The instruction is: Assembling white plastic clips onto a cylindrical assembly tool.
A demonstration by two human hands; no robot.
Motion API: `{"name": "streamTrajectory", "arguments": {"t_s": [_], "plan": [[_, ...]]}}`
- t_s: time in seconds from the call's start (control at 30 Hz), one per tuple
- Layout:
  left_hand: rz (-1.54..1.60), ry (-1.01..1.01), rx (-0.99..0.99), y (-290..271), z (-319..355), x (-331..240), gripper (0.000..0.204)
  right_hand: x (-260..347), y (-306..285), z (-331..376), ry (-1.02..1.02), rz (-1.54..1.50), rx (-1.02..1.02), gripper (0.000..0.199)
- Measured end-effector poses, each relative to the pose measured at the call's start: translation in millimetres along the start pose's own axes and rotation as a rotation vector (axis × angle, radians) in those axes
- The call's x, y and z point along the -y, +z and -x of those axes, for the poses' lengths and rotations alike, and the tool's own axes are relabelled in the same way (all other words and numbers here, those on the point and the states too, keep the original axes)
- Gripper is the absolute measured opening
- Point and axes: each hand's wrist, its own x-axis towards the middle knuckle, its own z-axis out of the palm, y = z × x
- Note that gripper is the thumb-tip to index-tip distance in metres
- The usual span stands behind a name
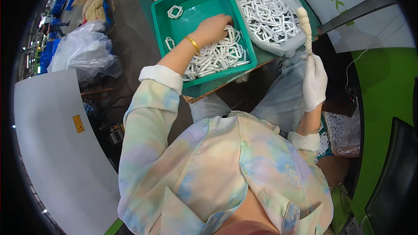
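My left hand (pixel 213 29), bare and with a gold bangle at the wrist, reaches into a green plastic tray (pixel 157 21). Its fingers curl down by the right wall, at the upper edge of a heap of white plastic chain links (pixel 213 58). The fingertips are partly hidden, so what they pinch does not show. On the right, my right hand (pixel 315 80) wears a white glove and is closed around the lower end of a knobbly beige stick-like tool (pixel 304 26). The tool points up, beside a clear bag (pixel 289 51) full of white links.
The tray and bag stand on a green-topped table (pixel 217 86) above my knees. One loose link (pixel 175 12) lies at the tray's far left. A grey machine panel (pixel 61 130) is at left; a green-and-white machine (pixel 383 100) stands at right. More links (pixel 337 128) lie low beside my right arm.
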Motion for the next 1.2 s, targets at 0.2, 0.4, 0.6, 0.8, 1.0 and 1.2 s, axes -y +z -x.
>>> {"name": "streamTrajectory", "arguments": {"t_s": [0.2,0.4,0.6,0.8,1.0,1.2], "plan": [[-0.166,-0.039,0.091,6,-2,-11,0.031,9,-6,6,0.082,-0.022,0.074,0.027],[0.225,-0.105,-0.186,-22,20,-29,0.031,13,5,16,0.087,-0.079,0.164,0.027],[0.513,-0.156,-0.46,-31,42,-83,0.024,41,42,30,0.0,-0.219,0.231,0.022],[0.507,-0.093,-0.63,-9,40,-118,0.024,64,60,42,-0.022,-0.194,0.289,0.021],[1.557,-0.22,-0.658,-4,45,-145,0.018,67,52,40,0.229,-0.411,0.276,0.019],[2.202,-0.015,-0.358,8,53,-173,0.016,84,59,27,0.04,-0.636,0.248,0.032]]}}
